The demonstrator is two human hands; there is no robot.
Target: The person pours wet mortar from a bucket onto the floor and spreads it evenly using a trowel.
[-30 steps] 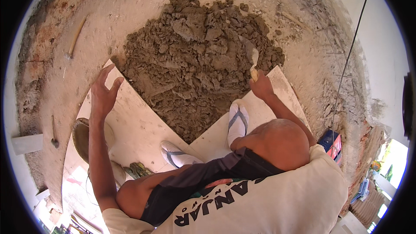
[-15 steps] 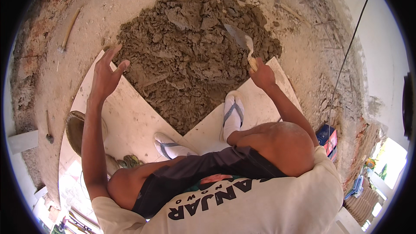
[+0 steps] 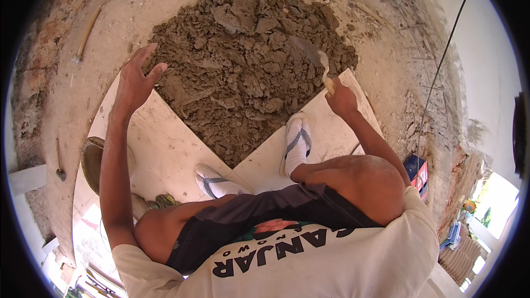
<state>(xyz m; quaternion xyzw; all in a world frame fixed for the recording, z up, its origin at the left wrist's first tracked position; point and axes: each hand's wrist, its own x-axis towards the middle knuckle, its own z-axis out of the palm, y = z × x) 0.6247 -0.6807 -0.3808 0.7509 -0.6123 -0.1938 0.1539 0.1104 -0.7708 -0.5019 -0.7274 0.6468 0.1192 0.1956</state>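
A large heap of wet grey-brown mortar (image 3: 237, 72) lies on the ground ahead of me, its near side bounded by pale floor tiles (image 3: 165, 132) that meet in a corner. My right hand (image 3: 342, 100) is closed round the wooden handle of a trowel (image 3: 324, 66). The trowel's blade rests against the right part of the mortar, partly smeared and hard to tell from it. My left hand (image 3: 138, 80) hovers by the heap's left edge, fingers stretched and thumb apart, holding nothing.
A hammer-like tool with a wooden handle (image 3: 88, 33) lies far left; a smaller long-handled tool (image 3: 59, 160) is below it. Beside my left forearm is a round dark container (image 3: 93, 163). A blue and red box (image 3: 415, 175) stands at right, near a hanging black cable (image 3: 441, 66).
My right hand and the trowel have shifted slightly right and toward me, the blade drawing across the mortar. My left hand has moved slightly forward, still spread.
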